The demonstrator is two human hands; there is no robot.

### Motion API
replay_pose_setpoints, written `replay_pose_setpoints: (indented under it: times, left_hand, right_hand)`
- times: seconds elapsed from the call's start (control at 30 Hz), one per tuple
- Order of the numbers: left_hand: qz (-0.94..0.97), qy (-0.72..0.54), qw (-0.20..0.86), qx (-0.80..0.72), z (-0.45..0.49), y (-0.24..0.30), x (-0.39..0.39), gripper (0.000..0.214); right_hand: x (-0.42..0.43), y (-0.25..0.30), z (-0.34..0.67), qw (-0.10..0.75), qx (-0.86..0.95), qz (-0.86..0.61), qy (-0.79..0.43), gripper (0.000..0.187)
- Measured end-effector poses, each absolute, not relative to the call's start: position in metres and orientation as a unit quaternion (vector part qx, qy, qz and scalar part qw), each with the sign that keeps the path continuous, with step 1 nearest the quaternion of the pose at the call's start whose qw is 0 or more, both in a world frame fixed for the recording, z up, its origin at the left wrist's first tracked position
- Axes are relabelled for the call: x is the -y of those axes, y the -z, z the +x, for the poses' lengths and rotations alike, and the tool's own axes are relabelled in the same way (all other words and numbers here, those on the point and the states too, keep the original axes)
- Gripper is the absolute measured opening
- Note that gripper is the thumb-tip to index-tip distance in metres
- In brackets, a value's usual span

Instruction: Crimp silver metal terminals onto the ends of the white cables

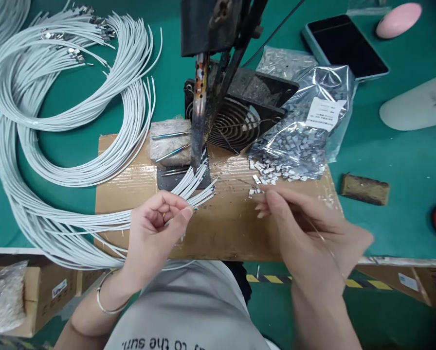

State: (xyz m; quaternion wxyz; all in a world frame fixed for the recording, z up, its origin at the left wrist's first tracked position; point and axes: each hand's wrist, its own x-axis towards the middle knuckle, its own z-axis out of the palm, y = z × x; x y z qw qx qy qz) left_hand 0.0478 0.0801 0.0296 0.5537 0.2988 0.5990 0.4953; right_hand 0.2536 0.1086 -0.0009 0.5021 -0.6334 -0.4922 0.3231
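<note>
My left hand is closed in a pinch over a bundle of white cables. Something tiny shows at its thumb tip, too small to name. The cable ends fan out past the fingers onto brown cardboard, under the tip of an upright soldering iron. My right hand pinches a thin metallic wire, probably solder, which trails back across the palm. Its fingertips are close to loose small white pieces, which spill from a clear bag.
Coiled white cables cover the left side. A wrapped block with metal rods and a black fan stand around the iron. At right are a phone, a pink egg-shaped object, a white cylinder and a brown sponge-like block.
</note>
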Motion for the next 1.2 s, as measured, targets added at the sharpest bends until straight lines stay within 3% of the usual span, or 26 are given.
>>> replay_pose_setpoints:
  times: [0.27,0.57,1.2]
  left_hand:
    - [0.33,-0.474,0.525,-0.625,0.049,-0.036,-0.079,0.012]
    - [0.363,-0.484,0.505,-0.615,0.05,-0.039,-0.078,0.015]
    - [0.37,-0.477,0.489,-0.63,0.057,-0.039,-0.079,0.017]
  right_hand:
    - [-0.11,-0.013,0.221,0.484,0.452,-0.523,-0.536,0.013]
    - [-0.11,-0.013,0.207,0.458,0.416,-0.476,-0.625,0.009]
    - [-0.11,-0.02,0.203,0.478,0.44,-0.482,-0.588,0.015]
